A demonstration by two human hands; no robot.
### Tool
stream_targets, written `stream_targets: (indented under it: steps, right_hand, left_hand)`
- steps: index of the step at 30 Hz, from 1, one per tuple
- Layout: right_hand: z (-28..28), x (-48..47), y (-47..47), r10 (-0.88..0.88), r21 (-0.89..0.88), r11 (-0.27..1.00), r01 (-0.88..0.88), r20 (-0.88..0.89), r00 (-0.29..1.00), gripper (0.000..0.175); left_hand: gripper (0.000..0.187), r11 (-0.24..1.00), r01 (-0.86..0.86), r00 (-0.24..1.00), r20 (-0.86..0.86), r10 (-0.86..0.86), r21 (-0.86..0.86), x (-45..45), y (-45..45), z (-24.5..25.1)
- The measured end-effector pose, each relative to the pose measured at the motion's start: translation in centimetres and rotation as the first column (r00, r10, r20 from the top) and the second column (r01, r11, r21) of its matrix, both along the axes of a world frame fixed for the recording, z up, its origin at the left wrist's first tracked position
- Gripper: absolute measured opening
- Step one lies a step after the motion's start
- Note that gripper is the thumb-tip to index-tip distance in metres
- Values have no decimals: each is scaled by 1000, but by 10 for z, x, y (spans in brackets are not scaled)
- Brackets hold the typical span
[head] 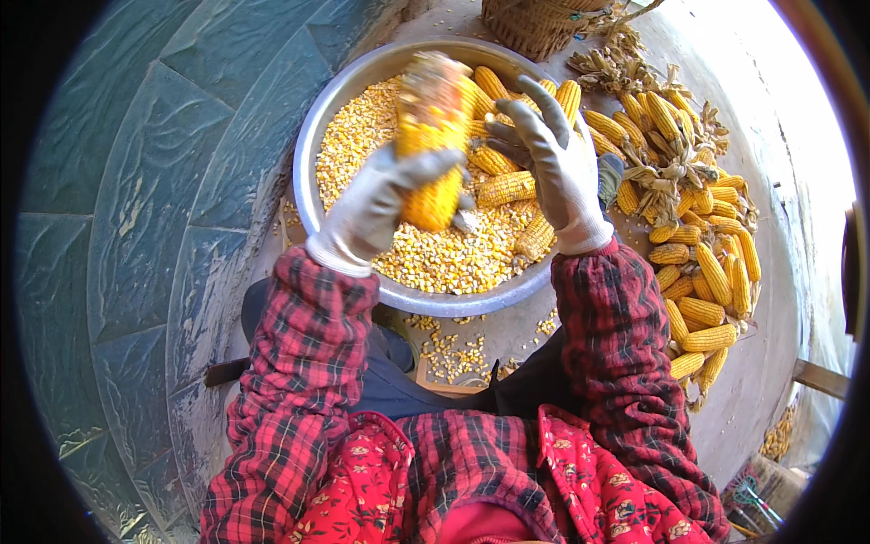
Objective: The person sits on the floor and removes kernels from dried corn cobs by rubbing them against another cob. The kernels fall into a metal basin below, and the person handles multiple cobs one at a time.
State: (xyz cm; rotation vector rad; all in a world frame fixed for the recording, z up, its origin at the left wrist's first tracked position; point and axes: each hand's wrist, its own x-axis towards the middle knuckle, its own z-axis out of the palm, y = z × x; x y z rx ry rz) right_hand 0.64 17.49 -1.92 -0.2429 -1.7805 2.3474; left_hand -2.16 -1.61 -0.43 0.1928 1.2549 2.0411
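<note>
My left hand (pixel 387 197), in a white glove with a grey coated palm, grips a yellow corn cob (pixel 435 163) over a wide metal basin (pixel 304 163). The cob's upper end is blurred and looks partly stripped of kernels. My right hand (pixel 547 149), gloved the same way, hangs over the basin's right side with fingers apart and nothing held. Loose corn kernels (pixel 435 262) cover the left and front of the basin. Several whole ears of corn (pixel 506 188) lie on the kernels between and beyond my hands.
To the right, a heap of corn ears (pixel 707 299) with dry husks (pixel 680 170) lies on the floor. A wicker basket (pixel 527 30) stands behind the basin. Spilled kernels (pixel 455 357) lie between my legs. Plastic sheeting (pixel 136 204) covers the left side.
</note>
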Motion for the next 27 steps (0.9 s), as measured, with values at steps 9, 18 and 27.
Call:
stream_targets:
  steps: [9, 18, 27]
  right_hand:
    - [-118, -6, -21, 189, 850, 409, -333, 278, 942, 42]
    - [-179, 7, -33, -2, 913, -22, -407, 407, 913, 41]
    - [-76, -9, 15, 264, -114, 961, -252, 109, 958, 41]
  left_hand:
    - [36, 928, -323, 945, 121, 304, 185, -28, -44, -8]
    - [39, 957, -220, 975, 59, 212, 188, -16, -46, -5]
    - [43, 940, -281, 958, 107, 264, 194, -25, -50, -11]
